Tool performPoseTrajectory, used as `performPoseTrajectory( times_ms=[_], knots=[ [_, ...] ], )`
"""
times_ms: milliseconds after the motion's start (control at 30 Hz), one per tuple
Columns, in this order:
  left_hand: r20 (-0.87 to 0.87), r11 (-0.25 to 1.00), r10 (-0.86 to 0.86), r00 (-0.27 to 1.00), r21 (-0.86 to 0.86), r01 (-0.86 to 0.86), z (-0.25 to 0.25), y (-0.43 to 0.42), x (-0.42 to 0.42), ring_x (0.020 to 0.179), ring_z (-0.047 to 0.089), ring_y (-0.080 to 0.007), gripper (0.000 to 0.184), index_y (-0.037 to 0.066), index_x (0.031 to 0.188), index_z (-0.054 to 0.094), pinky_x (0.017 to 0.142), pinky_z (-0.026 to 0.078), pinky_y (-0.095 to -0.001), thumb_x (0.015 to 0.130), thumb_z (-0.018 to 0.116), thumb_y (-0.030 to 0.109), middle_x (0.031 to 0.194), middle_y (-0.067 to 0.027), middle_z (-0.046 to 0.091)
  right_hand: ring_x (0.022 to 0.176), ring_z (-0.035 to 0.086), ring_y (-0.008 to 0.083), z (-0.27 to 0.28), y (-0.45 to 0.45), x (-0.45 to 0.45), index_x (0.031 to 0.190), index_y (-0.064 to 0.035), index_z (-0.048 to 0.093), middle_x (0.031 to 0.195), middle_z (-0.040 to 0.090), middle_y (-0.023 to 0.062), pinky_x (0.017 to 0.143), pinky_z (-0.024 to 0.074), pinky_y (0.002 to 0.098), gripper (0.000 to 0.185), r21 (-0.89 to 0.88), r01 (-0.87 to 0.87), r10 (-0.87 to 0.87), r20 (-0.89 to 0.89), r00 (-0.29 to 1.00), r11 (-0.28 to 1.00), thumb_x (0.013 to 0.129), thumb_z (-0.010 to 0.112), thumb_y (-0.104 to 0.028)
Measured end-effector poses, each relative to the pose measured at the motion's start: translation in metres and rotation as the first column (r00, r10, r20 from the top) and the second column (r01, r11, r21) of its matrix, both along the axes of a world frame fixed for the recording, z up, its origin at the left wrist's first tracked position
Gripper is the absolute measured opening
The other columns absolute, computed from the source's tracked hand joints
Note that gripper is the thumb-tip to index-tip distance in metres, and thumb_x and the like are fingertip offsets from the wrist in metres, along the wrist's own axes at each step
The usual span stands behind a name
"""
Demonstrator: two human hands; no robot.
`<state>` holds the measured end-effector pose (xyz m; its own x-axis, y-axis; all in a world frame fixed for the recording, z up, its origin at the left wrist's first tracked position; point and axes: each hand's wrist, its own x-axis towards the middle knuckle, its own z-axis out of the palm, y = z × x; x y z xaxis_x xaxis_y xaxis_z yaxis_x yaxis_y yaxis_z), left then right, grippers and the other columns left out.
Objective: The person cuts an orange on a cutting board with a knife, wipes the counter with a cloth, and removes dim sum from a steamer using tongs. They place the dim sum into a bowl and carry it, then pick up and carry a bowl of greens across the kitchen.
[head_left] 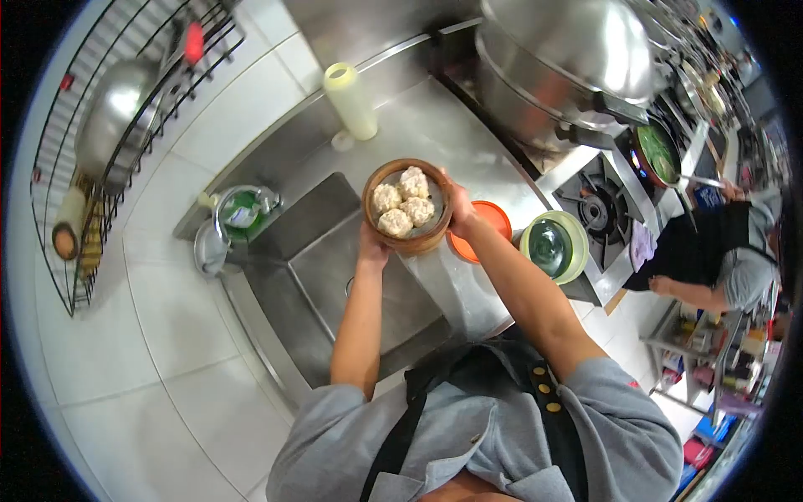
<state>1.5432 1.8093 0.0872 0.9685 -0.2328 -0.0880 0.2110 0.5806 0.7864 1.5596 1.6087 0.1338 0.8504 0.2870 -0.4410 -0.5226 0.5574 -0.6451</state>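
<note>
The left hand [374, 248] gripped the lower left side of a round bamboo steamer basket [422, 243], and the right hand [458, 207] clasped its opposite side, the fingers of both bent against the wall. Four pleated dumplings [418, 211] sat inside, close together. The basket was held over the border between the sink basin [314, 284] and the steel counter [493, 171]. Beside the right forearm lay an orange lid [493, 216], partly covered by it, and next to that stood a pale green tub [579, 266]. A pale yellow squeeze bottle [355, 109] stood behind the basket. Farther right were a gas burner [595, 211], a large lidded steel pot [535, 100] and a co-worker in a dark apron [687, 247] near a frying pan [657, 155].
</note>
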Motion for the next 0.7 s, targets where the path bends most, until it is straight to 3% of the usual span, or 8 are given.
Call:
performPoseTrajectory(
  times_ms=[67,100,167,267,333,400,533,700],
  knots=[
    [0.064,0.979,-0.039,0.997,-0.200,0.051,-0.014,-0.004,-0.002,0.121,0.046,-0.0227,0.065,0.009,0.134,0.041,0.100,0.041,-0.0418,0.088,0.048,0.055,0.133,-0.0079,0.047,0.120,0.045,0.0268,0.004,0.003,-0.004,0.135,-0.0052,0.041,0.138,0.041,0.0144,0.099,0.0389,0.0423,0.071,0.066,0.028,-0.029,0.015,0.999,0.997,0.088,0.044,-0.058],
    [0.063,0.968,-0.085,0.994,-0.232,0.097,-0.006,-0.007,-0.006,0.121,0.046,-0.0244,0.067,0.009,0.134,0.040,0.100,0.041,-0.0434,0.087,0.049,0.055,0.134,-0.0082,0.046,0.114,0.051,0.0237,0.067,0.006,-0.027,0.130,-0.0050,0.047,0.128,0.052,0.0122,0.097,0.0413,0.0405,0.068,-0.111,0.070,-0.077,-0.057,0.995,0.991,0.087,0.047,-0.058],
    [0.093,0.878,-0.231,0.969,-0.410,0.249,0.005,0.002,-0.016,0.122,0.044,-0.0283,0.066,0.011,0.137,0.037,0.102,0.040,-0.0457,0.088,0.049,0.054,0.137,-0.0088,0.042,0.118,0.047,0.0265,0.001,0.016,-0.012,0.131,-0.0029,0.046,0.131,0.050,0.0130,0.102,0.0347,0.0389,0.074,0.098,0.020,-0.032,0.119,0.992,0.995,0.085,0.047,-0.062],
    [0.026,0.992,-0.099,0.995,0.079,0.097,0.020,0.015,-0.049,0.130,0.035,-0.0295,0.064,0.014,0.142,0.028,0.106,0.033,-0.0465,0.091,0.041,0.051,0.144,-0.0086,0.033,0.130,0.035,0.0281,0.036,0.021,-0.044,0.137,-0.0019,0.037,0.142,0.036,0.0155,0.109,0.0268,0.0389,0.077,0.105,-0.075,0.062,0.127,0.990,0.992,0.088,0.040,-0.062],
    [-0.312,0.978,0.170,0.935,-0.065,-0.200,0.093,-0.012,-0.091,0.131,0.033,-0.0288,0.066,0.013,0.142,0.026,0.107,0.031,-0.0456,0.091,0.040,0.052,0.144,-0.0090,0.032,0.127,0.039,0.0268,0.039,0.028,-0.062,0.136,-0.0041,0.039,0.141,0.038,0.0148,0.107,0.0294,0.0389,0.076,0.119,-0.148,0.134,0.115,0.984,0.982,0.088,0.039,-0.063],
    [0.046,0.896,-0.240,0.970,-0.373,0.240,0.085,0.013,-0.114,0.127,0.040,-0.0269,0.060,0.012,0.140,0.031,0.105,0.036,-0.0438,0.093,0.041,0.048,0.139,-0.0100,0.038,0.123,0.043,0.0253,0.085,0.023,-0.098,0.133,-0.0044,0.045,0.136,0.044,0.0137,0.103,0.0341,0.0364,0.075,-0.030,-0.144,0.145,0.054,0.988,0.989,0.087,0.041,-0.064],
    [-0.141,0.992,-0.070,0.987,-0.110,0.055,0.136,0.010,-0.183,0.125,0.041,-0.0270,0.059,0.012,0.139,0.032,0.103,0.038,-0.0435,0.093,0.041,0.048,0.138,-0.0102,0.040,0.108,0.054,0.0187,0.135,0.001,-0.162,0.119,-0.0041,0.057,0.121,0.056,0.0114,0.094,0.0421,0.0340,0.068,0.166,-0.148,0.142,0.051,0.989,0.975,0.087,0.043,-0.063],
    [-0.177,0.992,-0.126,0.976,0.009,0.130,0.176,-0.024,-0.248,0.123,0.043,-0.0270,0.058,0.011,0.138,0.034,0.102,0.040,-0.0432,0.093,0.042,0.047,0.136,-0.0103,0.042,0.111,0.052,0.0189,0.174,-0.069,-0.247,0.121,-0.0046,0.055,0.122,0.055,0.0119,0.094,0.0417,0.0338,0.067,0.002,-0.015,0.014,0.116,0.993,1.000,0.088,0.042,-0.062]
  ],
)
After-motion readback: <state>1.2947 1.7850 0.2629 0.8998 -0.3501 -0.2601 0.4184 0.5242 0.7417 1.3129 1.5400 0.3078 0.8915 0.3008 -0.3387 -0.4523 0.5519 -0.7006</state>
